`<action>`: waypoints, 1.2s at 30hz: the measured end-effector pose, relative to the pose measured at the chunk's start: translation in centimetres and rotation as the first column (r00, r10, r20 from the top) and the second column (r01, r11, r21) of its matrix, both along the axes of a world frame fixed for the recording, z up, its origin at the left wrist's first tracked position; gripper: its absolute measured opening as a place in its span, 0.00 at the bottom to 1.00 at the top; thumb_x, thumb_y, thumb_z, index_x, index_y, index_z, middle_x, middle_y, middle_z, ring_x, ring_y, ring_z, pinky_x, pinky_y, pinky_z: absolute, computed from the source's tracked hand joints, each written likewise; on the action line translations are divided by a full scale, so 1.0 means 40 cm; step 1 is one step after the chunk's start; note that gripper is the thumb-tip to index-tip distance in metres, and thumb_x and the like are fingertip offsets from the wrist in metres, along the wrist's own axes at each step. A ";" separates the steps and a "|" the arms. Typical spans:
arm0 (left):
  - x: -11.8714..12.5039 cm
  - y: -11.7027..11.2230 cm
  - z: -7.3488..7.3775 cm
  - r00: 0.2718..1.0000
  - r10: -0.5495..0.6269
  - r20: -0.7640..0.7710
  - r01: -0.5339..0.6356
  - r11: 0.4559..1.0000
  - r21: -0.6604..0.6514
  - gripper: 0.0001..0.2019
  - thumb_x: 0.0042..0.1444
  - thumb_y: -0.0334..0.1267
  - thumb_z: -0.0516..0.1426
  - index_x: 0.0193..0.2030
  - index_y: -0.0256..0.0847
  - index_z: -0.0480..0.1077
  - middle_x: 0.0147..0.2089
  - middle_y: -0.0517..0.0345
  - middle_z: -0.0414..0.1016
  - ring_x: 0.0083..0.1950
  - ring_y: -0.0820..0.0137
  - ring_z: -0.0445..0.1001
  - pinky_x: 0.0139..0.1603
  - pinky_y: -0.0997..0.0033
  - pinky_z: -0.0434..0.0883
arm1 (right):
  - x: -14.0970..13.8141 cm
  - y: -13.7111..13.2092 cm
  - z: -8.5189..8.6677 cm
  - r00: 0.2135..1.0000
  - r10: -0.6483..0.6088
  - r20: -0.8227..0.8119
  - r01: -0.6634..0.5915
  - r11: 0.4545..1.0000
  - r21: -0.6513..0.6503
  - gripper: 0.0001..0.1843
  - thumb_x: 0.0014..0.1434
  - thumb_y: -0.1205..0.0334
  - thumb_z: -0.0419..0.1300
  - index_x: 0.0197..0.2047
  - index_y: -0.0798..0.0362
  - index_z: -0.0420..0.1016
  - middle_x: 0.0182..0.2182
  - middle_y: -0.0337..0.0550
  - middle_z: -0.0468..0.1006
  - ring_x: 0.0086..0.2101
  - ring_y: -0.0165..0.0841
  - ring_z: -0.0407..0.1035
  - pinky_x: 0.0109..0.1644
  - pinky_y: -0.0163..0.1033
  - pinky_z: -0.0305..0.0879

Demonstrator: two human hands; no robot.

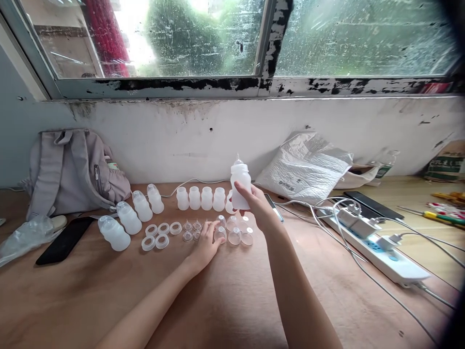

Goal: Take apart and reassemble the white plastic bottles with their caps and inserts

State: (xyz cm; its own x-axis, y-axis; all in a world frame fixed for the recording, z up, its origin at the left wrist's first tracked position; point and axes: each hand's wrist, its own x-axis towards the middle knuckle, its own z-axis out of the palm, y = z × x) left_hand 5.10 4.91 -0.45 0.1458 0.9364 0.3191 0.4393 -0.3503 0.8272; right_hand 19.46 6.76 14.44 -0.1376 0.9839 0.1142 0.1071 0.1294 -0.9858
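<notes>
My right hand (256, 203) holds a white baby bottle (240, 183) upright above the table, a teat on its top. My left hand (206, 245) reaches to a clear dome cap (220, 233) and pinches it at the table. Around it lie more clear caps (240, 235), small teats (192, 230) and white screw rings (162, 235). A row of open white bottles (200, 198) stands behind them. To the left stand several capped bottles (128, 218) in a slanting line.
A grey backpack (72, 169) leans on the wall at the left, a black phone (64, 239) and a plastic bag (25, 237) before it. A white power strip (378, 249) with chargers and cables lies at the right, beyond it a foil bag (308, 167).
</notes>
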 end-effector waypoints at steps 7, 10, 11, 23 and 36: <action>-0.024 -0.015 0.164 0.802 0.000 0.597 0.017 1.000 -0.023 0.21 0.51 0.48 0.51 0.50 0.44 0.61 0.54 0.51 0.60 0.54 0.64 0.60 0.52 0.64 0.60 | -0.014 -0.028 0.012 0.951 0.281 0.127 -0.268 0.957 -0.113 0.19 0.49 0.47 0.55 0.37 0.54 0.67 0.27 0.42 0.71 0.25 0.29 0.65 0.22 0.31 0.60; -0.063 -0.025 0.242 0.562 -0.063 0.825 0.193 0.980 -0.057 0.28 0.46 0.60 0.48 0.45 0.39 0.65 0.48 0.47 0.67 0.52 0.60 0.64 0.46 0.62 0.65 | -0.038 -0.043 0.006 0.851 0.514 0.112 -0.477 0.843 -0.246 0.17 0.46 0.50 0.58 0.34 0.54 0.68 0.24 0.41 0.72 0.24 0.29 0.66 0.22 0.31 0.60; -0.075 -0.029 0.259 0.533 -0.090 0.842 0.270 0.960 -0.069 0.31 0.43 0.63 0.48 0.44 0.39 0.66 0.46 0.47 0.68 0.50 0.58 0.65 0.43 0.61 0.67 | -0.052 -0.047 0.000 0.818 0.572 0.068 -0.536 0.799 -0.274 0.16 0.45 0.51 0.59 0.34 0.54 0.68 0.24 0.40 0.72 0.23 0.29 0.66 0.23 0.31 0.60; -0.134 -0.047 0.300 0.591 0.192 0.784 0.143 0.931 -0.336 0.10 0.39 0.43 0.56 0.25 0.38 0.66 0.28 0.58 0.71 0.23 0.70 0.70 0.17 0.73 0.65 | -0.204 -0.039 -0.115 0.689 0.672 -0.271 -0.724 0.643 -0.249 0.18 0.47 0.50 0.57 0.34 0.56 0.65 0.24 0.41 0.70 0.22 0.30 0.66 0.16 0.31 0.59; -0.131 0.016 0.246 0.520 0.329 0.788 -0.177 0.944 -0.277 0.14 0.34 0.41 0.61 0.29 0.38 0.67 0.29 0.59 0.70 0.31 0.70 0.71 0.26 0.76 0.64 | -0.140 -0.008 -0.121 0.752 0.430 0.500 -0.461 0.885 -0.067 0.19 0.50 0.48 0.54 0.43 0.49 0.66 0.36 0.40 0.72 0.35 0.34 0.67 0.35 0.37 0.61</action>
State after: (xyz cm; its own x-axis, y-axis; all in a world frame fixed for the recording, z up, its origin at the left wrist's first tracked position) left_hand -0.13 5.56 9.41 -0.3565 0.9338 0.0304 -0.4011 -0.1824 0.8977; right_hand 13.87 6.44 9.61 -0.6112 0.7906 -0.0365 0.4854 0.3380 -0.8063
